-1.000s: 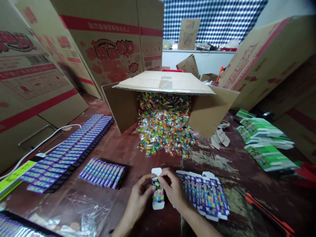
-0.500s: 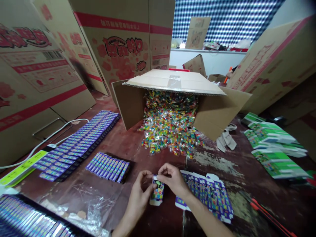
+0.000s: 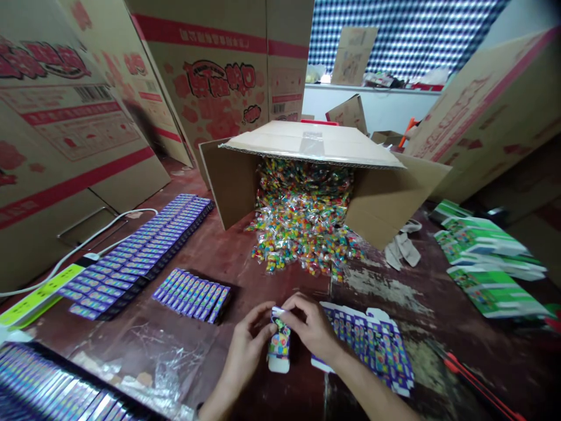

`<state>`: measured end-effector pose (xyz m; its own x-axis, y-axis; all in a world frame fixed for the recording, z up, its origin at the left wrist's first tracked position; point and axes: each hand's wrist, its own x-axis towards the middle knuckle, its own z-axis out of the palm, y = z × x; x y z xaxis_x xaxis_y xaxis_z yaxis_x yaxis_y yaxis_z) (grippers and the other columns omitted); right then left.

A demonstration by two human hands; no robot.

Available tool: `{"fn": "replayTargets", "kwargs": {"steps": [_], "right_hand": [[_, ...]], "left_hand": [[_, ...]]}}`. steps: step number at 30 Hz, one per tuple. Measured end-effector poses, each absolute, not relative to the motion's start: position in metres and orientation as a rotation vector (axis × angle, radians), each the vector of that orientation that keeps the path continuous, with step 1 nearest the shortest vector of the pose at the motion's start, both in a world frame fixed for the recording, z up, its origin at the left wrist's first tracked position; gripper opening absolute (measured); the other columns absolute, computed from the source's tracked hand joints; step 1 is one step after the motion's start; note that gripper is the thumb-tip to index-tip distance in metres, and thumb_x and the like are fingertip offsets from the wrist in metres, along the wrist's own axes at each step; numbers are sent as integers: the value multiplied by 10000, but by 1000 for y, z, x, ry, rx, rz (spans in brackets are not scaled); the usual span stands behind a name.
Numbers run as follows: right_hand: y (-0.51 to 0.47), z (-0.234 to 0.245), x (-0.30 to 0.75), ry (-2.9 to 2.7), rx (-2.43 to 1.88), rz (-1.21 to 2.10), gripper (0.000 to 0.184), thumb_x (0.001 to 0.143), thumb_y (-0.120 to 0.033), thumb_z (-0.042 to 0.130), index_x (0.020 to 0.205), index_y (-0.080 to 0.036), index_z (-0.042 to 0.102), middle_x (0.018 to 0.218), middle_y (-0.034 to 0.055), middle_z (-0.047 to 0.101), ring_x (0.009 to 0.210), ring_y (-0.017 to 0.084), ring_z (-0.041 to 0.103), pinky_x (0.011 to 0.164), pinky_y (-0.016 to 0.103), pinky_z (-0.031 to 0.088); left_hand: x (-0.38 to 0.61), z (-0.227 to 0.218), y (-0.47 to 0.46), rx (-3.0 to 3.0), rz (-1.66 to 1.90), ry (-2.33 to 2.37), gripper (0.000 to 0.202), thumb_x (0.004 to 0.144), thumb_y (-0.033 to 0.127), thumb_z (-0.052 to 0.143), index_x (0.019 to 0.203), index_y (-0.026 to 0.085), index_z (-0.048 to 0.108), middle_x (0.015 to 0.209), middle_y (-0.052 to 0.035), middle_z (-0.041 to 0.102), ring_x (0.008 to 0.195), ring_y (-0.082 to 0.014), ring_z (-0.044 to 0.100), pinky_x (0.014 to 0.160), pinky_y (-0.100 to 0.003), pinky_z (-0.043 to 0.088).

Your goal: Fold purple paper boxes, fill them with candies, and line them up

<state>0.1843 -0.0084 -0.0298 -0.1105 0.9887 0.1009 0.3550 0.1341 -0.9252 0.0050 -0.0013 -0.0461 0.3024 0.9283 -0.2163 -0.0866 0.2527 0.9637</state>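
Note:
Between my two hands is a small purple candy box (image 3: 279,345), its printed front up and a white flap sticking out at the near end. My left hand (image 3: 250,339) grips its left side, thumb on the front. At the far end, my right hand (image 3: 309,324) pinches the top edge and flap of the same box. Flattened purple boxes (image 3: 372,345) lie overlapped just right of my right hand. Beyond my hands, small clear bags of colourful candy (image 3: 302,228) spill from a carton (image 3: 319,140) lying on its side.
A short row of purple boxes (image 3: 191,295) sits left of my hands, with longer rows (image 3: 140,257) behind it. A power strip (image 3: 41,295) lies at far left. Green packages (image 3: 486,263) and a red-handled tool (image 3: 477,386) are at right. Tall cartons (image 3: 219,76) stand behind.
My right hand's fingers have closed further over the box's far end. The box's near flap shows slightly lower and more fully. The other things stay in place.

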Motion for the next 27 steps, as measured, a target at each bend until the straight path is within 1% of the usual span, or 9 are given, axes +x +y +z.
{"fn": "replayTargets", "kwargs": {"steps": [4, 6, 9, 11, 14, 18, 20, 22, 27], "right_hand": [[-21, -25, 182, -1852, -1338, 924, 804, 509, -317, 865, 1218, -246, 493, 1213, 47, 553, 1101, 233, 521, 921, 322, 425], [-20, -25, 185, -1935, -1353, 882, 837, 501, -314, 866, 1242, -261, 481, 1273, 59, 525, 1163, 258, 493, 991, 360, 390], [-7, -31, 201, -1944, -1375, 922, 881, 515, -402, 860, 1286, -299, 447, 1274, 56, 545, 1128, 267, 533, 942, 369, 434], [11, -37, 217, -1846, -1510, 807, 759, 616, -437, 803, 1273, -287, 453, 1217, 63, 582, 1046, 257, 578, 869, 371, 467], [44, -48, 236, -1722, -1809, 362, 340, 788, -350, 668, 1090, -239, 558, 1096, 85, 612, 1008, 258, 565, 823, 378, 463], [75, -61, 240, -1709, -1922, 119, 369, 720, -319, 731, 1044, -216, 587, 1113, 129, 585, 1099, 308, 487, 832, 385, 443], [81, -64, 238, -1689, -1899, 136, 263, 765, -273, 674, 1011, -213, 604, 1071, 127, 598, 1047, 292, 518, 817, 372, 436], [82, -63, 240, -1649, -1869, 161, 138, 839, -245, 565, 960, -211, 620, 1016, 119, 616, 968, 268, 558, 796, 363, 428], [75, -50, 254, -1501, -1737, 300, 227, 923, -347, 438, 914, -198, 609, 878, 79, 659, 793, 213, 614, 744, 330, 447]], "left_hand": [[6, -56, 2, 916, 960, 1026, 383, 729, 314, 739, 1043, 157, 588, 996, -101, 677, 904, -242, 642, 766, -298, 493], [7, -61, 3, 881, 990, 1016, 368, 721, 310, 752, 1009, 168, 572, 929, -62, 664, 835, -202, 636, 735, -276, 491], [6, -67, 4, 915, 979, 1014, 298, 734, 309, 750, 865, 177, 517, 757, 21, 576, 672, -114, 568, 610, -194, 451], [5, -69, 4, 957, 941, 1047, 327, 738, 332, 745, 790, 181, 460, 671, 54, 504, 554, -72, 481, 486, -146, 378], [4, -70, 1, 912, 933, 1116, 380, 717, 379, 747, 885, 202, 457, 688, 57, 506, 479, -66, 446, 380, -137, 332], [5, -66, -6, 764, 908, 1134, 602, 640, 350, 772, 1140, 244, 455, 972, -20, 593, 578, -124, 598, 496, -249, 513], [3, -63, -7, 729, 860, 1111, 619, 631, 322, 756, 1179, 254, 476, 1061, -41, 597, 638, -152, 634, 597, -313, 551], [-1, -62, -6, 738, 813, 1070, 547, 659, 301, 723, 1166, 233, 528, 1057, -45, 611, 710, -169, 642, 680, -326, 543], [-6, -66, -3, 930, 739, 1042, 397, 739, 356, 690, 1077, 166, 608, 935, -46, 647, 759, -170, 591, 634, -236, 470]]}}
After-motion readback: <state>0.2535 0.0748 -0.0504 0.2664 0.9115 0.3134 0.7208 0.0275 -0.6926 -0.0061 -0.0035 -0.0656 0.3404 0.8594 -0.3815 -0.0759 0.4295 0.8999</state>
